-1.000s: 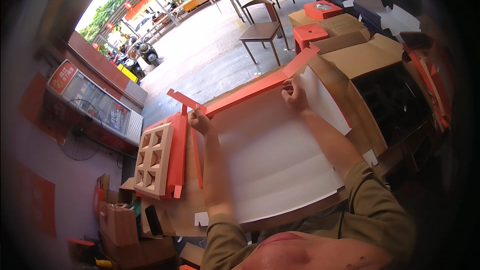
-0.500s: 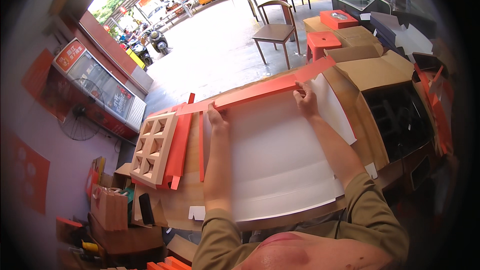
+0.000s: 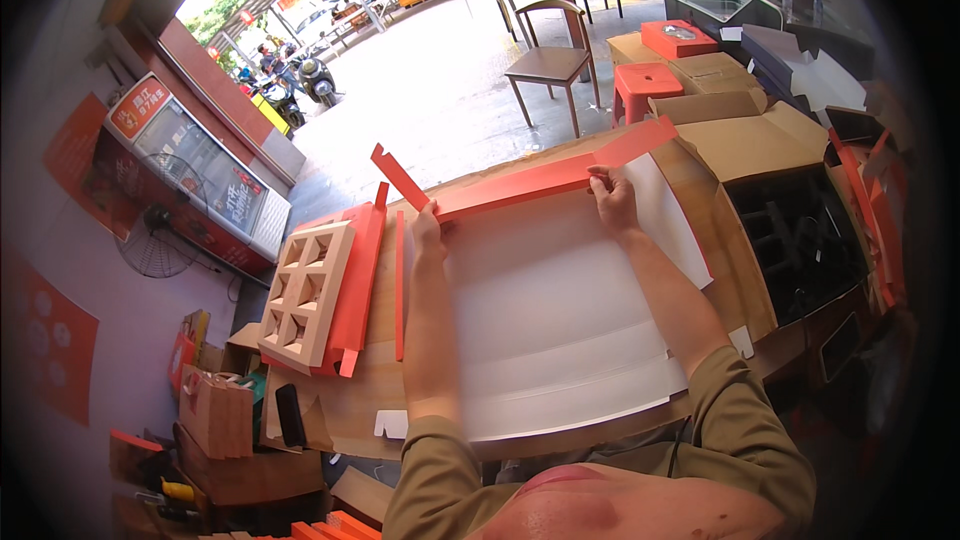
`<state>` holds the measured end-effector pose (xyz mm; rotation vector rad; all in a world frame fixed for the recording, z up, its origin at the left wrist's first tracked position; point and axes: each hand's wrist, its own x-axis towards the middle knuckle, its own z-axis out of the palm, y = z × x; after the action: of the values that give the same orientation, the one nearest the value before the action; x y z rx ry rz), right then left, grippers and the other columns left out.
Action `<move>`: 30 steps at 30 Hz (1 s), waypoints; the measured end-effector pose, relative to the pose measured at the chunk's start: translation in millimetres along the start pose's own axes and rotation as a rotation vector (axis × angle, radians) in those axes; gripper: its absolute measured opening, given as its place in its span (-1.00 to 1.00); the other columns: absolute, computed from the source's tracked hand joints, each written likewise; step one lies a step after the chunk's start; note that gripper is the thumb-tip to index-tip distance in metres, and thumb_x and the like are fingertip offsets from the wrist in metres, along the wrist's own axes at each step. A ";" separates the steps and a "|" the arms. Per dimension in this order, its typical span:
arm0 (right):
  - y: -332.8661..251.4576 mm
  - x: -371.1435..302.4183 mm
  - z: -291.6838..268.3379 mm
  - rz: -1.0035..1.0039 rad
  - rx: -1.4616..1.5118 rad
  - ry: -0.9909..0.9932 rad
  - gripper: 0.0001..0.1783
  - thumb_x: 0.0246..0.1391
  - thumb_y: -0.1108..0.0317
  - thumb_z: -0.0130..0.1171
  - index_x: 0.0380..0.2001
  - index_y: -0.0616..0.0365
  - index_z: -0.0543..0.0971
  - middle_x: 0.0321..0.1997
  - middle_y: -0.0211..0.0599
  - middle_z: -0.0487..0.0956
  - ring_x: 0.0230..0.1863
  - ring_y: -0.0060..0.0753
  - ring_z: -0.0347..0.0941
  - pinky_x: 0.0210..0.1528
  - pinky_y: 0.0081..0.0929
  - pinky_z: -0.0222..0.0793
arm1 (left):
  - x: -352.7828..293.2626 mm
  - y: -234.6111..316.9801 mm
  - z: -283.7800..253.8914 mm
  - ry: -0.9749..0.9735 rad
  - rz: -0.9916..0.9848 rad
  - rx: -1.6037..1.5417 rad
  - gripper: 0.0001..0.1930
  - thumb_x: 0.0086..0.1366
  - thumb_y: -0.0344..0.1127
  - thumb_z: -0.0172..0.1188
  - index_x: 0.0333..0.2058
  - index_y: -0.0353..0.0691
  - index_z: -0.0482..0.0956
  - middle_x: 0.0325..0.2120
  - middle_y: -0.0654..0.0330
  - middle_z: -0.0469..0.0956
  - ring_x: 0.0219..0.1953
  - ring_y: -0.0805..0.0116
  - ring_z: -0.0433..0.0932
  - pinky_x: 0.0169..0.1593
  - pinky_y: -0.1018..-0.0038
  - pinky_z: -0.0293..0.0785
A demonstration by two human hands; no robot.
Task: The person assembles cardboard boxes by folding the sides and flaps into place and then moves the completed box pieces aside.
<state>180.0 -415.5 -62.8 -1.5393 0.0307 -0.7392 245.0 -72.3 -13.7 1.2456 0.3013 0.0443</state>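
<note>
A long red cardboard strip [image 3: 520,190] stands at the far edge of a large sheet of card [image 3: 555,310], white side up, on the table before me. At the strip's left end, my left hand [image 3: 428,230] pinches the corner where an end flap [image 3: 400,177] bends up and away. My right hand [image 3: 613,200] grips the strip nearer its right end, fingers closed over the edge. Whether strip and sheet are one piece I cannot tell. Left of my left forearm lies a narrow red strip [image 3: 400,285].
A beige insert tray [image 3: 307,290] with square pockets rests on red card [image 3: 357,300] at the left. A dark phone [image 3: 290,415] lies near the table's front left. An open carton [image 3: 800,240] stands right, a red stool [image 3: 645,90] and chair [image 3: 548,62] beyond.
The strip's left end flap has been folded from lying in line to angling up and away. My left hand has shifted slightly; my right hand keeps its hold.
</note>
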 end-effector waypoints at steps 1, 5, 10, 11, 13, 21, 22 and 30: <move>0.4 0.3 0.2 0.002 0.013 -0.001 -0.78 0.21 0.41 0.15 -0.12 0.21 0.66 -0.42 -0.37 0.64 -0.37 -0.61 0.55 -0.29 -0.56 0.48 | 0.5 1.4 -1.8 -0.004 0.006 0.037 -0.71 0.43 -0.13 0.09 -0.15 -0.29 0.48 -0.39 0.09 0.61 -0.50 0.22 0.60 -0.41 0.30 0.60; 3.3 1.0 -3.3 0.061 0.037 -0.011 -0.78 0.17 0.43 0.15 -0.14 0.20 0.67 -0.45 -0.38 0.64 -0.40 -0.63 0.54 -0.33 -0.59 0.46 | -5.4 5.2 -1.3 -0.002 0.080 0.212 -0.59 0.45 -0.01 0.07 -0.22 -0.34 0.51 -0.44 0.07 0.61 -0.58 0.23 0.58 -0.46 0.30 0.58; 5.5 2.9 -6.5 0.082 0.071 -0.020 -0.78 0.14 0.44 0.16 -0.18 0.25 0.68 -0.47 -0.41 0.65 -0.44 -0.63 0.54 -0.35 -0.61 0.46 | -8.2 -4.5 4.8 0.102 0.350 0.496 -0.22 0.44 0.42 -0.15 -0.46 -0.30 0.56 -0.61 0.15 0.55 -0.62 0.33 0.52 -0.53 0.40 0.45; 5.2 2.7 -6.0 0.089 0.079 -0.020 -0.78 0.15 0.44 0.16 -0.17 0.27 0.68 -0.47 -0.40 0.65 -0.44 -0.63 0.55 -0.35 -0.61 0.47 | -7.6 -8.6 9.1 0.139 0.334 0.432 -0.14 0.40 0.52 -0.29 -0.60 -0.21 0.48 -0.71 0.21 0.47 -0.67 0.37 0.45 -0.62 0.43 0.32; 3.0 1.9 -2.8 0.105 0.098 -0.015 -0.76 0.17 0.43 0.16 -0.16 0.30 0.68 -0.46 -0.39 0.66 -0.43 -0.63 0.56 -0.34 -0.61 0.49 | -4.0 -12.8 5.9 0.120 0.229 0.292 -0.17 0.41 0.50 -0.29 -0.62 -0.19 0.44 -0.72 0.24 0.44 -0.70 0.37 0.42 -0.66 0.42 0.28; -6.1 -1.5 -4.1 0.106 0.036 0.022 -0.76 0.20 0.41 0.20 -0.12 0.26 0.68 -0.47 -0.35 0.68 -0.47 -0.60 0.60 -0.35 -0.54 0.56 | -19.6 -7.4 18.7 0.190 0.152 0.141 -0.66 0.52 0.00 0.01 -0.30 -0.18 0.38 -0.73 0.30 0.29 -0.78 0.45 0.28 -0.72 0.49 0.19; -4.7 -1.7 -4.3 0.093 0.010 0.022 -0.77 0.19 0.41 0.21 -0.12 0.26 0.69 -0.47 -0.33 0.69 -0.47 -0.58 0.61 -0.35 -0.54 0.56 | -21.4 -8.3 19.0 0.187 0.202 0.164 -0.70 0.51 -0.07 0.06 -0.31 -0.18 0.38 -0.73 0.30 0.30 -0.78 0.45 0.28 -0.71 0.49 0.19; -0.9 0.2 -2.9 0.058 -0.074 0.009 -0.79 0.13 0.42 0.22 -0.18 0.25 0.70 -0.44 -0.26 0.71 -0.44 -0.53 0.65 -0.32 -0.51 0.57 | -3.1 -23.1 -0.1 0.040 0.252 0.151 -0.75 0.49 -0.19 0.09 -0.36 -0.19 0.41 -0.75 0.33 0.33 -0.82 0.48 0.25 -0.74 0.48 0.18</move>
<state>178.5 -417.9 -62.1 -1.5992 0.1097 -0.7055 239.0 -80.3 -34.7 1.4286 0.1832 0.2670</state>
